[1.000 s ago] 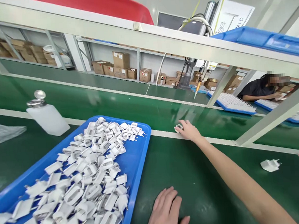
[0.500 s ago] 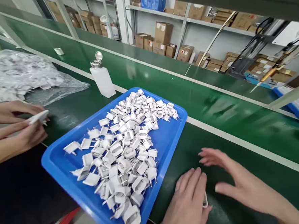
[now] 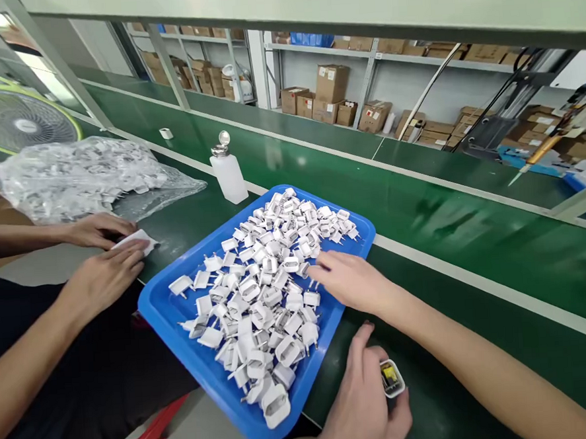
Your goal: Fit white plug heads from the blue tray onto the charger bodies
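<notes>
In the head view, my left hand (image 3: 366,390) is closed around a white charger housing (image 3: 393,379) just above the green bench. Its open end shows a yellow part and dark components inside. My right hand (image 3: 351,279) reaches over the right rim of a blue tray (image 3: 151,298). Its fingers are drawn together on a white plug housing at the edge of the pile; the thumb is hidden. Many white plug housings (image 3: 250,288) with metal pins lie heaped in the tray.
Left of the tray, another person's hands (image 3: 104,257) work with a white piece on the bench. A clear bag of white parts (image 3: 86,176) and a white dispenser bottle (image 3: 229,174) stand behind. A green-rimmed fan (image 3: 23,120) is at far left; a soldering iron (image 3: 537,155) hangs right.
My right hand has moved from beside my left hand to the pile in the tray. My left hand has turned, exposing the housing's open end. The camera view has shifted.
</notes>
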A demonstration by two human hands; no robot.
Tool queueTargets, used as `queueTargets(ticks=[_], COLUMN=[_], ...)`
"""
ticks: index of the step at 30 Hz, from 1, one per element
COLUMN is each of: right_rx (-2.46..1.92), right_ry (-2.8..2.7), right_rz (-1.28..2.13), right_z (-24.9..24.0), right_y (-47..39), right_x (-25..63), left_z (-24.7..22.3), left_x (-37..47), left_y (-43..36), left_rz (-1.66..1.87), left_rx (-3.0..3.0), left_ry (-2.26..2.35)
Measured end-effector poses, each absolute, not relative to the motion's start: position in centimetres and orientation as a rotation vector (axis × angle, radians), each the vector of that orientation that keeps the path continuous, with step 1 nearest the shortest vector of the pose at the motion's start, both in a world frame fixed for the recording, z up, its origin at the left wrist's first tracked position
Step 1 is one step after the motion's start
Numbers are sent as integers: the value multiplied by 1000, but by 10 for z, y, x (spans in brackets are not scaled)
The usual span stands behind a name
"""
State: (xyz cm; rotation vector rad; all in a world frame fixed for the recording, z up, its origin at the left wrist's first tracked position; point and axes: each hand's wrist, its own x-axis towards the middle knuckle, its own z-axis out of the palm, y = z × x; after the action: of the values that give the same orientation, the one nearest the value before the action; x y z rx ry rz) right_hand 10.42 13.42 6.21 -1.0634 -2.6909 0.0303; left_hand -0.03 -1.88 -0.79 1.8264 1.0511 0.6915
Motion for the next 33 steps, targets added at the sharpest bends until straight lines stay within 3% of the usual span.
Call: queueTargets(ticks=[2, 7, 12, 18, 24, 33], right_rx=[-1174, -1286, -1356, -1210, -1192, -1293], right_ry=[-2557, -1737, -1523, -1201, -1224, -1805], right_rz=[143, 810, 978, 1170, 1145, 676], right_z=[65, 65, 38, 6, 7, 37], right_y=[110, 19, -38, -42, -42, -48], right_x=[138, 204, 223, 236, 236, 228], left_z=[-6, 2, 6, 6, 1, 9], left_x=[0, 12, 37, 39, 27, 31], left_y=[-20, -14, -12, -13, -19, -13], left_rz=[697, 678, 658, 776, 718, 805], left_rx=[1804, 1829, 1952, 1876, 2011, 2075], left_ry=[1061, 1068, 1025, 1022, 1058, 990])
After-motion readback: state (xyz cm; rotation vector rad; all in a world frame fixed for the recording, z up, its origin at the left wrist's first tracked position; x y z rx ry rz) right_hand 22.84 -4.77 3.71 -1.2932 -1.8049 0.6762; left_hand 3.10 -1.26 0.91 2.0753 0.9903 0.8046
